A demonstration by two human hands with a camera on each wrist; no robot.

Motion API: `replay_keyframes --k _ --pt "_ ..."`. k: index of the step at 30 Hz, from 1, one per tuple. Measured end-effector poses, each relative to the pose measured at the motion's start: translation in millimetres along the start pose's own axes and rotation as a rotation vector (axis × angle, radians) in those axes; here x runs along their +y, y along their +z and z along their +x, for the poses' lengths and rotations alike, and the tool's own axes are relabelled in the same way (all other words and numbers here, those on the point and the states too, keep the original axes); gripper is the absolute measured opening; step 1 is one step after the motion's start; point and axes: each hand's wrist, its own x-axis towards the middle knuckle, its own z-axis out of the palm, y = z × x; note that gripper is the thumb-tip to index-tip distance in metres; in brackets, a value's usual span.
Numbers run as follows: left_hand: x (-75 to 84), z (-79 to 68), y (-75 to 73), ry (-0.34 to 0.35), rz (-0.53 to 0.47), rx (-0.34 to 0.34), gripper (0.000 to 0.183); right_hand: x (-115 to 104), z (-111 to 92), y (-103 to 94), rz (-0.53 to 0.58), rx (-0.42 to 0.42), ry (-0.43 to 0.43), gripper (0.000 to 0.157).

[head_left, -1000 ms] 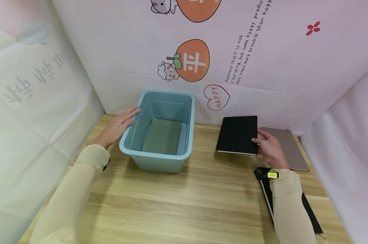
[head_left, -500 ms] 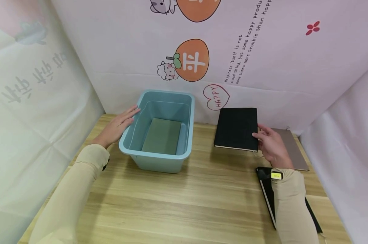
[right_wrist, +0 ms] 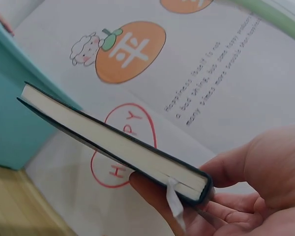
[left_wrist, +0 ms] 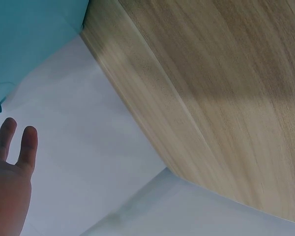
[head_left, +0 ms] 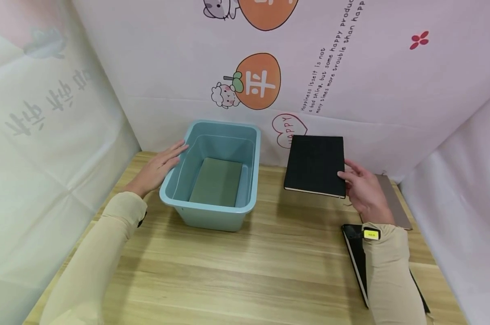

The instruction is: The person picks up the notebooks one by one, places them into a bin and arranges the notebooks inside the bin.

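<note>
My right hand (head_left: 364,189) pinches a black notebook (head_left: 316,164) by its right edge, thumb on the cover and fingers underneath. In the right wrist view the notebook (right_wrist: 113,140) shows its cream page edges and a pale ribbon (right_wrist: 175,201), and it is held up off the table. My left hand (head_left: 157,169) rests with straight fingers on the left rim of a blue plastic bin (head_left: 251,180). Inside the bin, a grey-green notebook (head_left: 217,180) lies flat on the bottom. In the left wrist view two fingers of the left hand (left_wrist: 12,172) show below the bin (left_wrist: 34,34).
A second black notebook (head_left: 358,257) lies at the right, partly under my right forearm. Behind the right hand a taupe notebook (head_left: 395,203) lies on the wooden table (head_left: 245,275). White printed cloth (head_left: 350,99) hangs along the back and both sides.
The right hand has raised the black notebook higher off the table, and it now overlaps the printed heart. More of the taupe notebook is covered by the hand. The left hand stays on the rim.
</note>
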Motion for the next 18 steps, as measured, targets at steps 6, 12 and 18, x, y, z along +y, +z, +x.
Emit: replay_keyframes --k 6,12,18 --pt "-2.1 0.7 0.3 0.005 -0.001 0.003 0.049 -11.9 -2.8 4.1 0.085 -0.061 -0.029 0.077" --pt "-3.1 1.3 1.1 -0.001 -0.001 0.015 0.048 -25.2 -4.8 12.3 0.078 -0.128 -0.030 0.078" --pt "-2.6 1.5 0.3 -0.008 0.004 0.010 0.048 -40.2 -7.5 26.2 0.143 -0.141 -0.033 0.078"
